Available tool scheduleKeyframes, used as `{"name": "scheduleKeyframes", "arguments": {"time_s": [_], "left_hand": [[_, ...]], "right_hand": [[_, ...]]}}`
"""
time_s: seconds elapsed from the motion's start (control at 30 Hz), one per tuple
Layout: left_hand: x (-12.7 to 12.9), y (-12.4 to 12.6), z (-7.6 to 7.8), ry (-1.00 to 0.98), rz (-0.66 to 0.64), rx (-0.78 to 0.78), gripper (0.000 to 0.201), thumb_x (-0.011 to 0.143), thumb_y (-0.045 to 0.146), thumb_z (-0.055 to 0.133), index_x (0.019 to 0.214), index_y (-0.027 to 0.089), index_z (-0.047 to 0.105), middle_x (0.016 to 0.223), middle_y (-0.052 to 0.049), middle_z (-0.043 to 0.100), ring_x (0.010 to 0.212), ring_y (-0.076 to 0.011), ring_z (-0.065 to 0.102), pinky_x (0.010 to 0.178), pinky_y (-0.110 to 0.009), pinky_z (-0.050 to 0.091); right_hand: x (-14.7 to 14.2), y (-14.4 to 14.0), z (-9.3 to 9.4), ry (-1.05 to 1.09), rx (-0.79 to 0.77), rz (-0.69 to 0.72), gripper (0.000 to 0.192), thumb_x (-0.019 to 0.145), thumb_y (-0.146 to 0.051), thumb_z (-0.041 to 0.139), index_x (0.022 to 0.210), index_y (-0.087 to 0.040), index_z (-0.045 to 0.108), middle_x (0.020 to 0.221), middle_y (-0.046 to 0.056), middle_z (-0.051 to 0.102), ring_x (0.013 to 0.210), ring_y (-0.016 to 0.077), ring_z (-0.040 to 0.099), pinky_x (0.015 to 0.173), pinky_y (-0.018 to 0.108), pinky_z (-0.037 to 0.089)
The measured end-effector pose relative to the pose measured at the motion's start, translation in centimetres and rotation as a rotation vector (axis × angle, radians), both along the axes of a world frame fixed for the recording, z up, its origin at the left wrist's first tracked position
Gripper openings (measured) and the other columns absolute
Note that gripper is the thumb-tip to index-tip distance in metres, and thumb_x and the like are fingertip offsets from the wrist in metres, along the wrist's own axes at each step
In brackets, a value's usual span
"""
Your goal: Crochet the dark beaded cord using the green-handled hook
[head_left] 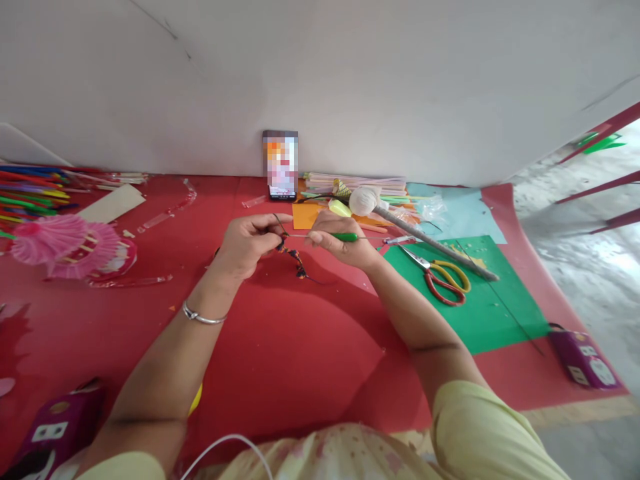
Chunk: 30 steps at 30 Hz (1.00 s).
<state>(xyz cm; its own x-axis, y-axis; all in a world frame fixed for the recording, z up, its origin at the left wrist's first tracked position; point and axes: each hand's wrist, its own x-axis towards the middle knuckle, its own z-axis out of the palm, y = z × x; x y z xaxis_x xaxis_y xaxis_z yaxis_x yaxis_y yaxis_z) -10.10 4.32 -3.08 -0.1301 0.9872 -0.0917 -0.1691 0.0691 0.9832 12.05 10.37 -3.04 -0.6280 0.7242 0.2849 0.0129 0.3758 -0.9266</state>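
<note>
My left hand (253, 245) is closed in a pinch on a dark multicoloured knotted cord (299, 261), flecked with orange. The cord dangles below the fingers, and a thin dark strand trails from its lower end. In my right hand (340, 237) is a slim needle tool with a green handle (346, 237). Its thin metal shaft points left and reaches the work at my left fingertips; the tip's shape is too small to make out. Both hands are held close together above the red table cover (300, 347).
A phone (281, 165) leans against the wall. Scissors (443, 280) and a grey stick with a white ball end (363, 200) lie right, partly on green paper (500, 313). Left are a pink paper model (75, 247) and coloured sticks (35, 193). Purple boxes (583, 357) sit at both sides.
</note>
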Motion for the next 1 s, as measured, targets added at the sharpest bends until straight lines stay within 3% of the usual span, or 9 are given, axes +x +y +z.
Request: {"name": "scheduleKeyframes", "arguments": {"time_s": [0.17,0.23,0.33,0.43,0.57,0.7,0.87,1.0], "left_hand": [[0.2,0.2,-0.2,-0.015,-0.013,0.011,0.036,0.059,0.015,0.083,0.094,0.017,0.091,0.068,0.000,0.064,0.053,-0.0067,0.047,0.048,-0.024,0.031],[0.4,0.2,-0.6,0.015,-0.020,0.040,0.038,0.060,0.018,0.086,0.098,0.017,0.091,0.068,0.001,0.064,0.058,-0.0089,0.053,0.053,-0.024,0.040],[0.9,0.2,-1.6,0.126,0.006,0.102,0.051,0.066,0.022,0.087,0.116,0.017,0.089,0.075,0.000,0.070,0.069,-0.0119,0.062,0.067,-0.027,0.053],[1.1,0.2,-2.4,0.338,0.052,0.161,0.057,0.074,0.026,0.084,0.130,0.017,0.085,0.084,-0.003,0.078,0.070,-0.0128,0.062,0.068,-0.027,0.053],[1.1,0.0,-2.6,0.619,0.142,0.235,0.054,0.082,0.025,0.078,0.136,0.019,0.083,0.083,-0.002,0.081,0.063,-0.0114,0.056,0.067,-0.026,0.050],[1.2,-0.2,-2.5,0.740,0.160,0.294,0.054,0.085,0.022,0.076,0.138,0.019,0.082,0.087,-0.003,0.082,0.063,-0.0116,0.055,0.072,-0.027,0.051],[1.6,-0.2,-2.7,0.692,0.147,0.258,0.053,0.084,0.022,0.076,0.136,0.017,0.082,0.084,-0.002,0.080,0.064,-0.0120,0.056,0.071,-0.027,0.050],[2.0,0.1,-3.3,0.478,0.136,0.189,0.055,0.082,0.025,0.080,0.136,0.017,0.082,0.077,0.001,0.075,0.064,-0.0116,0.056,0.066,-0.026,0.048]], "right_hand": [[-0.4,-0.1,-0.9,0.030,-0.051,-0.043,0.057,0.096,-0.078,0.069,0.076,-0.027,0.083,0.075,0.006,0.070,0.077,0.0199,0.060,0.075,0.036,0.052],[-1.1,-0.5,-1.9,0.068,-0.235,-0.089,0.062,0.091,-0.083,0.071,0.076,-0.024,0.081,0.073,0.005,0.069,0.070,0.0169,0.058,0.065,0.032,0.047],[-2.7,-1.2,-3.2,0.219,-0.701,-0.086,0.069,0.079,-0.090,0.075,0.073,-0.021,0.073,0.061,-0.002,0.054,0.057,0.0116,0.044,0.051,0.026,0.033],[-3.9,-1.7,-3.7,0.295,-0.950,-0.046,0.067,0.072,-0.086,0.085,0.074,-0.020,0.069,0.058,-0.006,0.045,0.054,0.0092,0.038,0.047,0.024,0.023],[-4.3,-1.8,-3.5,0.340,-0.994,-0.190,0.065,0.071,-0.081,0.089,0.077,-0.019,0.069,0.060,-0.007,0.047,0.052,0.0073,0.036,0.047,0.023,0.017],[-4.3,-1.9,-3.4,0.365,-1.005,-0.268,0.065,0.071,-0.081,0.090,0.079,-0.019,0.070,0.062,-0.006,0.050,0.053,0.0068,0.037,0.047,0.023,0.018],[-4.8,-2.3,-3.9,0.375,-0.953,-0.309,0.067,0.073,-0.083,0.086,0.078,-0.019,0.069,0.067,-0.004,0.055,0.056,0.0081,0.041,0.049,0.025,0.022],[-5.5,-2.6,-5.0,0.434,-0.865,-0.386,0.072,0.076,-0.092,0.077,0.078,-0.021,0.068,0.070,-0.002,0.056,0.059,0.0100,0.043,0.049,0.027,0.024]]}}
